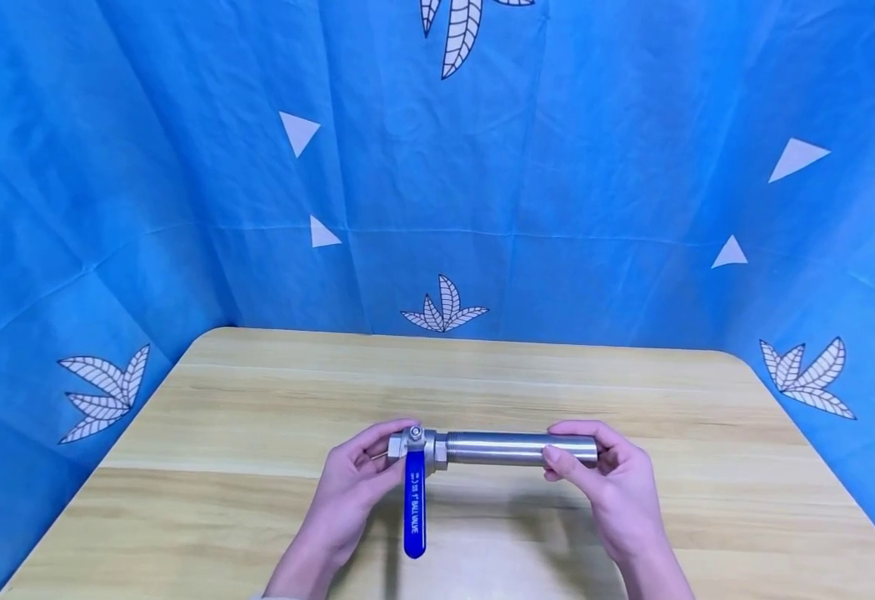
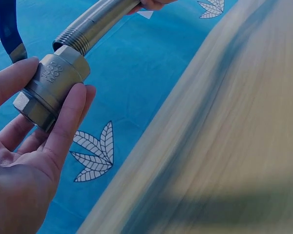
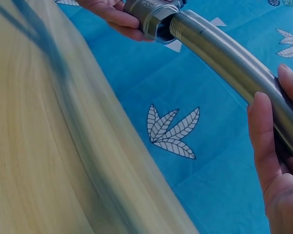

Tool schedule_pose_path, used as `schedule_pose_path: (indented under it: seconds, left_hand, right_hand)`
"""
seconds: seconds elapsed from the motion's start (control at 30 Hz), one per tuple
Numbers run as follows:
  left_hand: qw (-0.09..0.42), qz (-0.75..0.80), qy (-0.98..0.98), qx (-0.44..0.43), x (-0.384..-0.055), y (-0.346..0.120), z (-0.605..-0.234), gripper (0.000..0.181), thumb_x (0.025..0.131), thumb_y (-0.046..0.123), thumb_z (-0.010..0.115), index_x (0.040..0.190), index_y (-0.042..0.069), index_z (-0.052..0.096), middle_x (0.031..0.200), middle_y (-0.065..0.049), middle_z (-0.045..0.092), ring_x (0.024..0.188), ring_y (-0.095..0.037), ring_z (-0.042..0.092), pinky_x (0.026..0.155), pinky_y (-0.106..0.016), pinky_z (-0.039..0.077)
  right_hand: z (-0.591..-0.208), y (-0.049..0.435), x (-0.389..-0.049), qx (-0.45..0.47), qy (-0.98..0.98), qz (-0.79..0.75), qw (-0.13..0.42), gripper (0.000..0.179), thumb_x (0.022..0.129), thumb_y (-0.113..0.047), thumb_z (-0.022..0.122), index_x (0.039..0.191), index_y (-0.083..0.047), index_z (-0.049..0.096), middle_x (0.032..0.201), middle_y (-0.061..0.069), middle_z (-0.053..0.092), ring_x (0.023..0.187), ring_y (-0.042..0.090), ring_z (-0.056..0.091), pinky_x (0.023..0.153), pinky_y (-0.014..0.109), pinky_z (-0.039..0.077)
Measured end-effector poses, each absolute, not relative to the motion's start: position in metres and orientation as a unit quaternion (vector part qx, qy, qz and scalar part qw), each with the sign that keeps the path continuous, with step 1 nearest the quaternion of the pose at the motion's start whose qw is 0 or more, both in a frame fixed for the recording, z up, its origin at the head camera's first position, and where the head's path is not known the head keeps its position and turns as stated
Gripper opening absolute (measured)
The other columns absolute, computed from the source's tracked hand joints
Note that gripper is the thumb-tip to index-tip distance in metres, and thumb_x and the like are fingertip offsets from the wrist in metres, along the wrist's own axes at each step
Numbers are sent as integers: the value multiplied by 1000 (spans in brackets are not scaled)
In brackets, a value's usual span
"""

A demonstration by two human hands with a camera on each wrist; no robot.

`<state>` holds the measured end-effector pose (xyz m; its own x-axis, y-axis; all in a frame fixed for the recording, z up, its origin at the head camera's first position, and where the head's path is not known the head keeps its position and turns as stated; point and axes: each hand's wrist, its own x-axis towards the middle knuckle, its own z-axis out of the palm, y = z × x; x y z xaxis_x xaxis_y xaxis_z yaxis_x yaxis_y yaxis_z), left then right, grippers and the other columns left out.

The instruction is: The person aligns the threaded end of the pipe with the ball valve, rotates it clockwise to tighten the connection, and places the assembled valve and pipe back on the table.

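Observation:
My left hand (image 1: 355,479) grips a steel ball valve (image 2: 58,80) by its body, thumb on one side and fingers on the other. The valve's blue lever handle (image 1: 414,504) points toward me and reads "1" BALL VALVE". With my right hand (image 1: 617,483) I hold a steel pipe (image 1: 497,447) near its far right end, between thumb and fingers. The pipe's threaded end (image 3: 180,24) is right at the valve's open socket (image 3: 164,31), with threads still showing outside. Valve and pipe are held roughly in line, above the table.
Below the hands lies a light wood-grain table (image 1: 257,400) with rounded back corners. Blue cloth (image 1: 595,167) printed with white leaves and triangles hangs behind it and along both sides. Shadows of the hands and parts fall on the tabletop.

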<state>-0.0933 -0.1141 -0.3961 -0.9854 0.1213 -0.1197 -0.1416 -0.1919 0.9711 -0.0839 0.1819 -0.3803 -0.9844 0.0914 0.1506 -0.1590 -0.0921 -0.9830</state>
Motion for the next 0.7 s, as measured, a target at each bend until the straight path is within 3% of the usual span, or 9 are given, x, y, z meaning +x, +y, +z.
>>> schedule_pose_path:
  seconds: [0.3, 0.5, 0.7]
  left_hand:
    - [72, 782, 619, -4, -92, -117, -394, 53, 89, -1, 80, 140, 1, 66, 132, -13, 76, 115, -26, 77, 100, -32, 62]
    - [65, 770, 635, -9, -91, -116, -391, 55, 84, -2, 83, 137, 4, 70, 129, -14, 77, 113, -24, 77, 97, -30, 62]
    - [63, 768, 638, -7, -91, -115, -392, 54, 85, -3, 82, 138, 2, 69, 126, -12, 78, 111, -24, 78, 98, -31, 63]
  right_hand:
    - [-382, 179, -83, 38, -679, 729, 77, 27, 89, 13, 77, 114, 3, 75, 97, 5, 80, 72, 17, 76, 76, 31, 67]
    - [-383, 179, -84, 43, -676, 732, 76, 27, 89, 13, 76, 115, 5, 73, 100, 5, 80, 73, 18, 77, 76, 33, 67]
    - [-382, 178, -84, 18, -687, 724, 61, 24, 93, 7, 77, 116, 6, 72, 99, 7, 79, 72, 20, 77, 77, 34, 68]
